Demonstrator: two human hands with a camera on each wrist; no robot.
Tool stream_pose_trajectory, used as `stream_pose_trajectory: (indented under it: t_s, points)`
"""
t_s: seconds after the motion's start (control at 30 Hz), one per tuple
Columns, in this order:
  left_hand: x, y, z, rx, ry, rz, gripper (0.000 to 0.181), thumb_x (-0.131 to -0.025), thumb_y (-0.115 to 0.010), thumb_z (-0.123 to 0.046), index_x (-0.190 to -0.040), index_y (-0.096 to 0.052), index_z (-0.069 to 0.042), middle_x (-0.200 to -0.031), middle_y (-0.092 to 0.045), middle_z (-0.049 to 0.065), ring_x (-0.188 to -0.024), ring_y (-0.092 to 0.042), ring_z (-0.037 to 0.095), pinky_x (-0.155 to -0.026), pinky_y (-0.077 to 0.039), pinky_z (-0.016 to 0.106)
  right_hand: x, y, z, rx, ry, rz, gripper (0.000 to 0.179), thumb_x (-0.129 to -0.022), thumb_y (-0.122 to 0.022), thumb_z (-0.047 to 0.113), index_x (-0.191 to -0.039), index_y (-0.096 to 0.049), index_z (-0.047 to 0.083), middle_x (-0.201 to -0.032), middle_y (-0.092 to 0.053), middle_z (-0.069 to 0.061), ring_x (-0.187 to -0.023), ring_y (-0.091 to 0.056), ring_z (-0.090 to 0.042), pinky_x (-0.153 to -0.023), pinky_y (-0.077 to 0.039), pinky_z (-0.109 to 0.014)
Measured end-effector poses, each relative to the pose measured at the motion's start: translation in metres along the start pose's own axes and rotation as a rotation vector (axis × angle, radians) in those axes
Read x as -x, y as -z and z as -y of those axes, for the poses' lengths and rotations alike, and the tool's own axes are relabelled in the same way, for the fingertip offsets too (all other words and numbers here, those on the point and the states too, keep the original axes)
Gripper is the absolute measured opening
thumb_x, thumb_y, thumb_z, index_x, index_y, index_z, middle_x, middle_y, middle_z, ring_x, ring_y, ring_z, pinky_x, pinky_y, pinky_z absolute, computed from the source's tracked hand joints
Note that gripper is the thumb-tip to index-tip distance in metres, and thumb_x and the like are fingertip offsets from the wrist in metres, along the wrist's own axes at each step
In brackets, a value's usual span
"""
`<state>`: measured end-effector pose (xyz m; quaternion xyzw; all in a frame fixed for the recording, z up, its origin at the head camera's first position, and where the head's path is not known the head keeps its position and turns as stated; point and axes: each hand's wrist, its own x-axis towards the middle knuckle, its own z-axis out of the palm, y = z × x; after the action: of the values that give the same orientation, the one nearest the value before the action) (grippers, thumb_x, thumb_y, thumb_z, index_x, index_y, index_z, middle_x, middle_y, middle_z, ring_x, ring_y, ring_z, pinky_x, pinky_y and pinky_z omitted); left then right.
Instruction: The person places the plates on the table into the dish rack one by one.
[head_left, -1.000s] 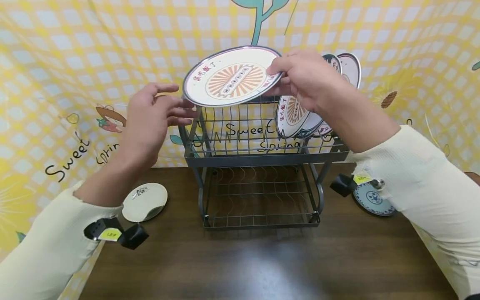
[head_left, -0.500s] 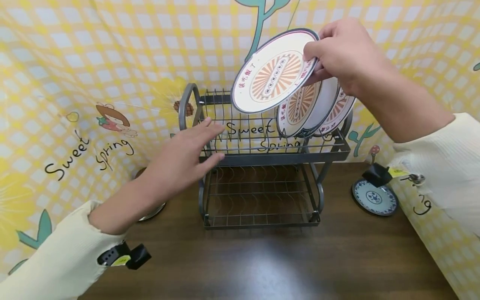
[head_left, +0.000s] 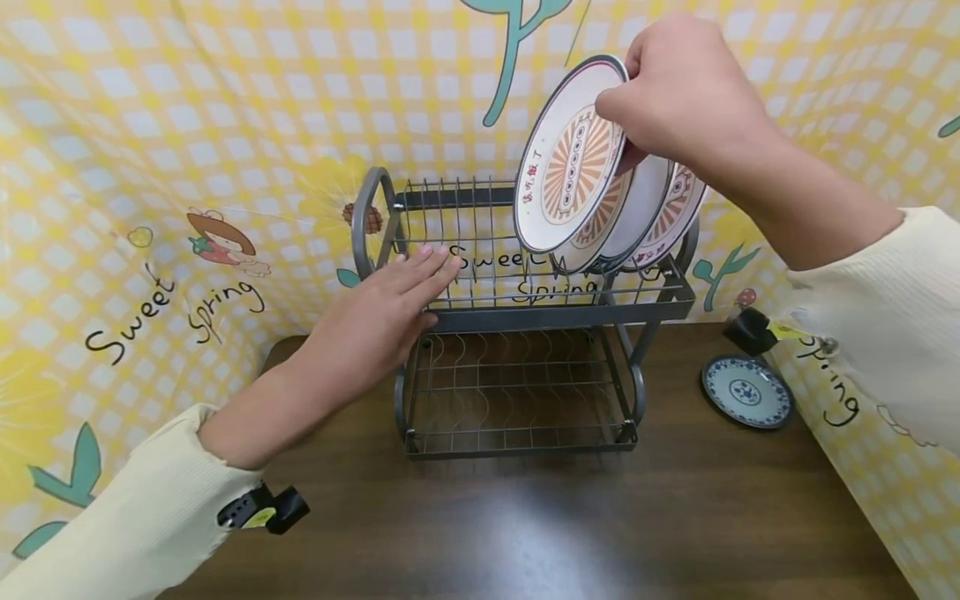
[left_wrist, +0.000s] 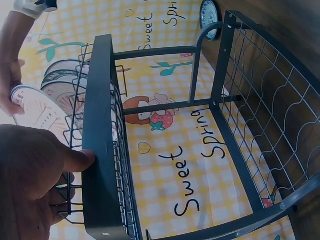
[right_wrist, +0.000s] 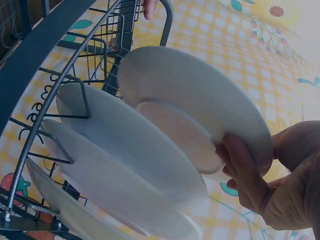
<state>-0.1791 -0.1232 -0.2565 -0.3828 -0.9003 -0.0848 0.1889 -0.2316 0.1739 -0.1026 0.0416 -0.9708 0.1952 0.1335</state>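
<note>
My right hand pinches the rim of a white plate with an orange sunburst centre and dark edge. The plate is tilted steeply over the upper tier of a dark grey dish rack. In the right wrist view, the pale underside of this plate faces the camera, and whether its lower edge touches the wires is unclear. Three other plates lean in the rack beside it. My left hand holds the rack's front rail, its thumb on the outer face and its fingers over the wires.
The rack's lower tier holds no plates and stands on a brown wooden table. A blue-patterned plate lies to the right of the rack. Yellow checked cloth covers the wall close behind and at both sides.
My right hand has carried the plate rightward and turned it from nearly flat to steeply tilted. My left hand has left the plate's edge and come down onto the rack's front rail.
</note>
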Motion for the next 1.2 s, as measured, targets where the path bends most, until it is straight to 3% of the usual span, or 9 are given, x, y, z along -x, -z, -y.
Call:
stream_pose_trajectory:
  t_s: [0.17,0.27,0.4,0.57,0.8,1.2]
  points:
    - [-0.001,-0.002,0.001,-0.049,-0.019,0.010,0.061,-0.097,-0.069,-0.003,-0.153,-0.045,0.001,-0.158,-0.044,0.021,-0.150,-0.040,0.036,-0.127,-0.032,0.052,-0.005,-0.005,0.012,0.129,0.059,-0.008,0.031,-0.093,-0.051,0.017,-0.064,-0.050,0.005,-0.045,-0.045,0.001,-0.042,-0.048,-0.015,-0.040,-0.035,-0.028]
    - [0.001,-0.003,0.001,-0.060,-0.021,0.007,0.060,-0.097,-0.067,-0.003,-0.153,-0.044,0.001,-0.159,-0.043,0.021,-0.150,-0.040,0.037,-0.127,-0.032,0.052,-0.008,-0.012,0.018,0.161,0.085,0.014,0.030,-0.090,-0.050,0.012,-0.061,-0.050,0.006,-0.041,-0.047,0.003,-0.037,-0.050,-0.011,-0.039,-0.037,-0.026]
    - [0.002,-0.005,0.002,-0.066,-0.025,0.001,0.060,-0.099,-0.066,-0.003,-0.154,-0.043,0.001,-0.159,-0.043,0.021,-0.150,-0.040,0.037,-0.126,-0.032,0.052,-0.013,-0.021,0.022,0.199,0.120,0.033,0.026,-0.088,-0.049,0.008,-0.063,-0.053,0.006,-0.042,-0.047,0.003,-0.038,-0.052,-0.012,-0.042,-0.040,-0.026]
    - [-0.001,-0.006,0.002,-0.085,-0.036,-0.004,0.058,-0.099,-0.066,-0.006,-0.153,-0.044,0.001,-0.159,-0.044,0.020,-0.150,-0.040,0.035,-0.126,-0.033,0.051,-0.021,-0.028,0.021,0.210,0.114,0.049,0.023,-0.086,-0.050,0.005,-0.063,-0.046,0.008,-0.046,-0.037,0.002,-0.043,-0.043,-0.014,-0.042,-0.035,-0.027]
    - [-0.006,-0.007,0.002,-0.104,-0.056,-0.008,0.058,-0.099,-0.067,-0.009,-0.153,-0.046,0.001,-0.157,-0.046,0.020,-0.148,-0.044,0.034,-0.125,-0.036,0.049,-0.025,-0.032,0.020,0.178,0.089,0.104,0.024,-0.086,-0.046,0.001,-0.064,-0.053,0.007,-0.046,-0.057,-0.002,-0.039,-0.060,-0.008,-0.038,-0.040,-0.023]
    - [-0.008,-0.005,0.003,-0.115,-0.072,-0.001,0.056,-0.101,-0.065,-0.009,-0.153,-0.045,0.001,-0.157,-0.046,0.019,-0.147,-0.046,0.034,-0.124,-0.038,0.049,-0.032,-0.027,0.016,0.300,0.136,0.105,0.019,-0.084,-0.051,0.001,-0.066,-0.048,0.006,-0.053,-0.042,-0.002,-0.057,-0.047,-0.022,-0.050,-0.038,-0.031]
